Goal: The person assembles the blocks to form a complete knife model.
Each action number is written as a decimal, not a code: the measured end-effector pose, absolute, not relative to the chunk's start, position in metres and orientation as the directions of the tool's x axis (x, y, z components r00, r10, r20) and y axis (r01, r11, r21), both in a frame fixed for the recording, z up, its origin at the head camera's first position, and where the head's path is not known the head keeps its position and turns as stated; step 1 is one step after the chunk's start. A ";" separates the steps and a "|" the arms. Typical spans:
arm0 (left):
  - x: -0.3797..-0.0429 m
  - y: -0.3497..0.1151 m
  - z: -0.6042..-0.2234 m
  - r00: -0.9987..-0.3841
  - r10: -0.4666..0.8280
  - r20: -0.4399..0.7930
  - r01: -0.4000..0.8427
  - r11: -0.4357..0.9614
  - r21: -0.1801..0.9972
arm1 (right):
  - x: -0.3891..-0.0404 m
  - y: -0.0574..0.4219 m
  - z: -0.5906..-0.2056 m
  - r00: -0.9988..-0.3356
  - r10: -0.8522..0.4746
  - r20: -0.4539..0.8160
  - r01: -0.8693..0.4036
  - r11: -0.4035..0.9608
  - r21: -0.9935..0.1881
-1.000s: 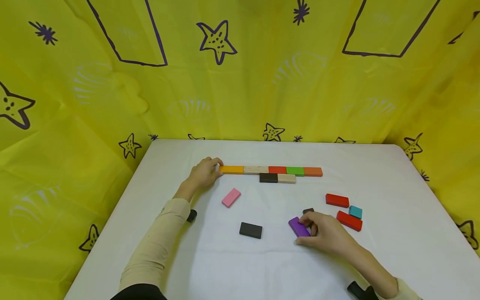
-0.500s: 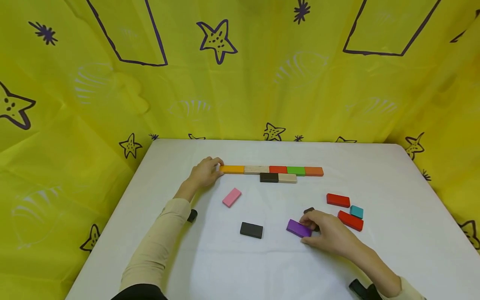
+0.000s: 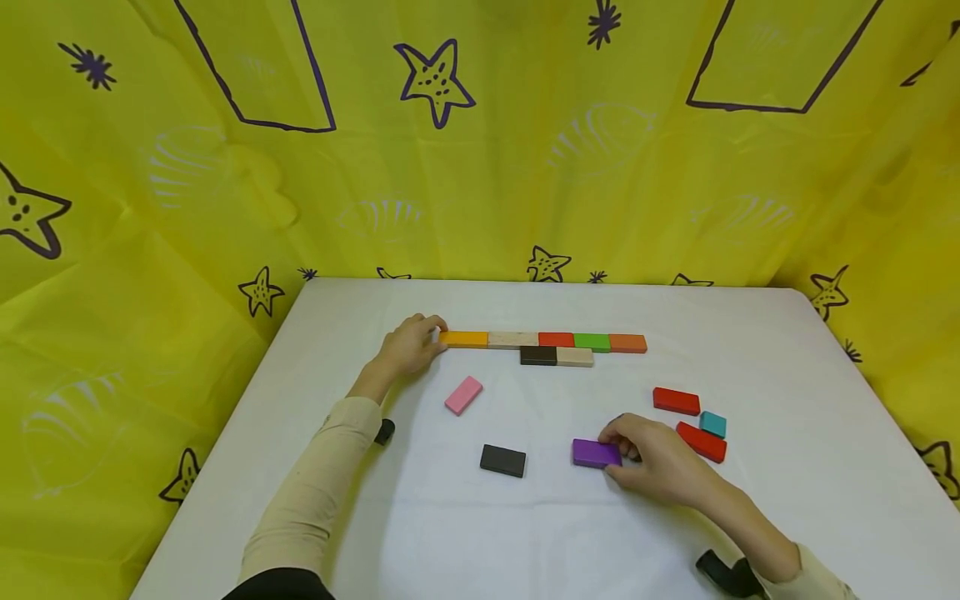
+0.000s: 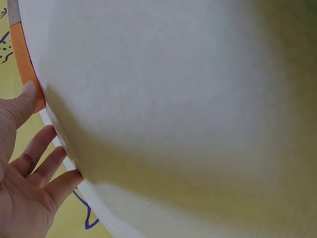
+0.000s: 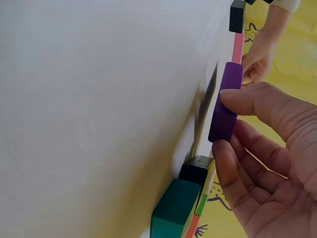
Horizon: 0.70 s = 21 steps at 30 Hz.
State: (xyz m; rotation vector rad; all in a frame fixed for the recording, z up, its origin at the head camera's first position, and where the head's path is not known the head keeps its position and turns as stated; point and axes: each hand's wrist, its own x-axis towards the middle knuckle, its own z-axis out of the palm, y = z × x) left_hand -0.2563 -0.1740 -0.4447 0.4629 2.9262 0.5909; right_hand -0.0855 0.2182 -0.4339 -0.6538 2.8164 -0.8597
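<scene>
My right hand (image 3: 660, 462) pinches a purple wooden block (image 3: 596, 453) between thumb and fingers. In the right wrist view the purple block (image 5: 227, 106) hangs off the white tabletop, its shadow apart from it. At the far left, my left hand (image 3: 408, 346) holds the end of an orange-yellow block (image 3: 464, 340), thumb on its near side. This block ends a row with a pale block (image 3: 513, 340), a red block (image 3: 556, 339), a green block (image 3: 592, 342) and an orange block (image 3: 627, 343). Against the row's near side lie a black block (image 3: 537, 356) and a beige block (image 3: 574, 357).
A pink block (image 3: 463, 395) and another black block (image 3: 502, 460) lie loose on the white table (image 3: 450, 542). Right of my right hand are two red blocks (image 3: 676, 401) and a teal block (image 3: 713, 424). A yellow curtain (image 3: 510, 167) stands behind the table.
My right hand has turned the purple block from slanted to lying nearly sideways. A small dark block beside that hand is now hidden in the head view. My left hand stays put.
</scene>
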 end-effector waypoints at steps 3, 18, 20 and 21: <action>-0.257 -0.174 -0.445 -0.946 0.320 -0.056 0.274 0.877 0.394 | -0.089 0.217 -0.433 -0.898 -0.440 0.003 -0.364 0.739 -0.567; -0.256 -0.174 -0.444 -0.944 0.323 -0.060 0.273 0.873 0.404 | -0.118 0.207 -0.427 -0.876 -0.479 0.061 -0.421 0.696 -0.582; -0.256 -0.174 -0.444 -0.945 0.321 -0.061 0.270 0.873 0.406 | -0.123 0.204 -0.426 -0.871 -0.485 0.072 -0.433 0.692 -0.578; -0.256 -0.174 -0.444 -0.945 0.320 -0.062 0.269 0.873 0.407 | -0.125 0.203 -0.425 -0.870 -0.488 0.074 -0.437 0.691 -0.576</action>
